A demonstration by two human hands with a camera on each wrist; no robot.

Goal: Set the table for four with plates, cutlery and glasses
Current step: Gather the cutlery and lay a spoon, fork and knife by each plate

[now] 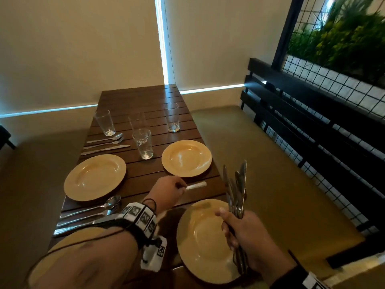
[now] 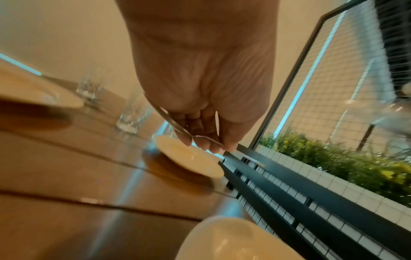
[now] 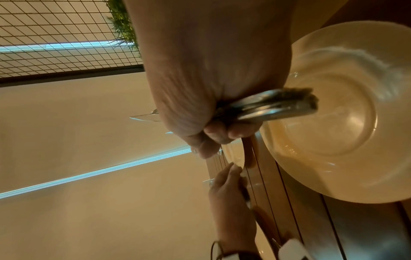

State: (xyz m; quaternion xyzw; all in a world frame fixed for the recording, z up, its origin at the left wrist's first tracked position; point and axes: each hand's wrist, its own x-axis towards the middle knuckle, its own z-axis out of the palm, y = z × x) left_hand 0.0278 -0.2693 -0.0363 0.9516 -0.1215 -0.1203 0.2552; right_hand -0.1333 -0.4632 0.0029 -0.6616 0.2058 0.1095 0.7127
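Left hand (image 1: 166, 191): reaches across the table (image 1: 145, 113) between the two right-side plates; its fingers (image 2: 201, 139) pinch one piece of cutlery (image 1: 196, 185) low over the slats. The piece is blurred; it may be a knife, but its kind cannot be told. Whether it touches the wood cannot be told either.
Right hand (image 1: 239, 228): closed round a bundle (image 1: 237, 190) of cutlery held upright above the near right plate (image 1: 200, 243); tips fan upward, handles (image 3: 275, 107) stick out below the fist.
Far right plate (image 1: 186, 158): yellow, flat on the table, just beyond the pinched piece.
Left plate (image 1: 94, 177): yellow, at the left edge, between two cutlery sets.
Near left plate (image 1: 62, 245): only a sliver shows, the rest is behind the left forearm.
Far set (image 1: 105, 145): spoon, fork and knife side by side, beyond the left plate.
Near set (image 1: 87, 213): spoon, fork and knife side by side, on the near side of the left plate, partly under the wristband (image 1: 139, 217).
Glasses: four, all upright. One stands beside the far set (image 1: 105, 123), one near the right edge beyond the far right plate (image 1: 172, 117), and two at mid-table, one behind the other (image 1: 143, 143).
Bench (image 1: 270, 174): cushioned seat along the table's right side, with a dark slatted back.
Mesh panel (image 1: 333, 80): black wire grid behind the bench, with green plants (image 1: 350, 36) above it.
Wall (image 1: 83, 49): pale, at the table's far end.
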